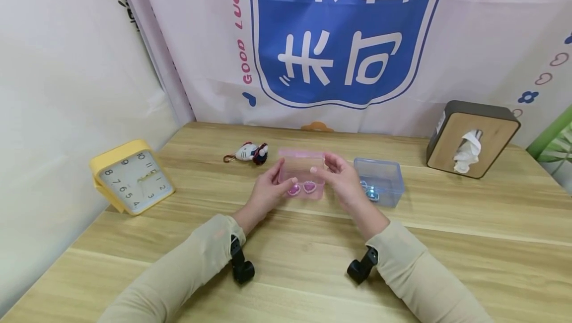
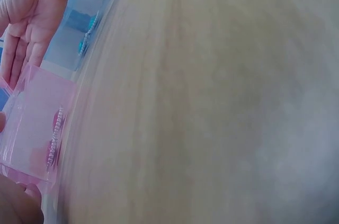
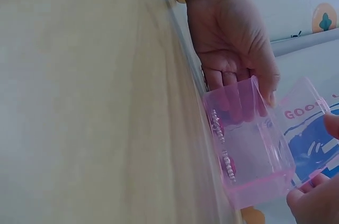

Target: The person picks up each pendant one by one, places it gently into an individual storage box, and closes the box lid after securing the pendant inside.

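Note:
A clear pink plastic box sits on the table with its hinged lid raised at the back. Inside lie two purple-pink heart-shaped pieces edged with beads. My left hand grips the box's left side, thumb over the rim and fingers along the outer wall. At the right, my right hand holds the lid's edge, with the thumb in front and fingers behind. To its right is a clear blue box with blue beaded pieces in it.
Behind the left hand lies a plush cat-face keychain. A yellow clock stands at the table's left edge. At the back right stands a tissue box with a wood-coloured front. A printed cloth hangs behind the table.

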`<state>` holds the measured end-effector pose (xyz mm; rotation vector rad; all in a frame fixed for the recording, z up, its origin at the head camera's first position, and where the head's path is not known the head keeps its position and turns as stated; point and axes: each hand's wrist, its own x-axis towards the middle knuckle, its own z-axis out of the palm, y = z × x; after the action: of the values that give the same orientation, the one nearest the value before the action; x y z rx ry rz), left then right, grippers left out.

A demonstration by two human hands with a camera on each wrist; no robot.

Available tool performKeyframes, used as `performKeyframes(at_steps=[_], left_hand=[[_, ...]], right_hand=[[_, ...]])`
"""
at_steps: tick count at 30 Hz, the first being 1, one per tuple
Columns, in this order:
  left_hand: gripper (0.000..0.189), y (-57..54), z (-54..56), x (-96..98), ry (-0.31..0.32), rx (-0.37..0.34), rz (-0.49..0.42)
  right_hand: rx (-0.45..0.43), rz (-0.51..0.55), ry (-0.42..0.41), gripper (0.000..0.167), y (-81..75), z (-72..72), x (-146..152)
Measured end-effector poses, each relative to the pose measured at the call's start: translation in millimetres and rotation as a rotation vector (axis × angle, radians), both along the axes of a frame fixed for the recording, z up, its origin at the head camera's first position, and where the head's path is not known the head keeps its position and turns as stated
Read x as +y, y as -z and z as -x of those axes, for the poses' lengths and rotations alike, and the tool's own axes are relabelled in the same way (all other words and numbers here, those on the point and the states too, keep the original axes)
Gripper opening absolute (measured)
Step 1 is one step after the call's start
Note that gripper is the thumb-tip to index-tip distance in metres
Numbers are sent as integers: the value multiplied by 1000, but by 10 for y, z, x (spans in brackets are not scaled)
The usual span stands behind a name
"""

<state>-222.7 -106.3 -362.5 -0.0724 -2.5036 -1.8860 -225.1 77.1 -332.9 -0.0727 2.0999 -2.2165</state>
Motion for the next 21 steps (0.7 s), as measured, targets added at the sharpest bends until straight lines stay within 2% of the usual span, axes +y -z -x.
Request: performKeyframes(at_steps=[7, 15, 18, 21], left_hand=[[74, -6, 14, 15, 4, 12, -2], [78, 9, 10, 29, -5, 7, -44], [77, 25, -8, 12, 7, 8, -84], [69, 33, -24, -30, -22, 34, -147]], right_hand=[[7, 17, 40, 63, 26, -6, -16], [0, 45, 129, 47, 47, -5, -61], [-13, 44, 145, 44, 71, -8, -63], [-21, 52, 145, 43, 85, -10, -72]])
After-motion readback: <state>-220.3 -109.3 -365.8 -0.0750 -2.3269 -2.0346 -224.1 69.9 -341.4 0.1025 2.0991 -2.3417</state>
